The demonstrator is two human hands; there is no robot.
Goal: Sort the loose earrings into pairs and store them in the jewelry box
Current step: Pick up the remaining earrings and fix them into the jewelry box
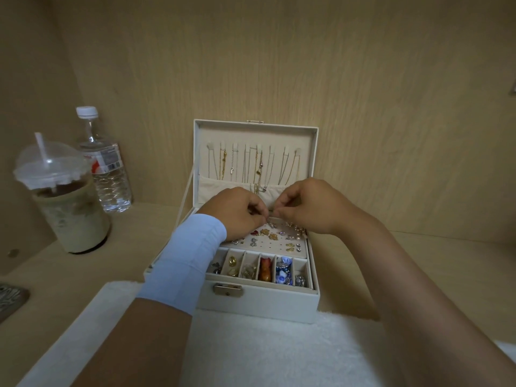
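A cream jewelry box (259,304) stands open in the middle, its lid upright against the wooden back wall with several thin necklaces (258,166) hanging inside. Several earrings (272,236) sit on the box's perforated panel, and more pieces fill the front row of small compartments (264,269). My left hand (237,212), with a pale blue wrist wrap behind it, and my right hand (310,205) meet fingertip to fingertip over the back of the panel. Both pinch a tiny earring (270,217) between them; it is mostly hidden by the fingers.
A plastic cup of iced coffee with a domed lid and straw (67,208) and a water bottle (107,169) stand at the left. A white fluffy cloth (265,356) lies under the box's front. A dark patterned object (9,298) pokes in at the left edge.
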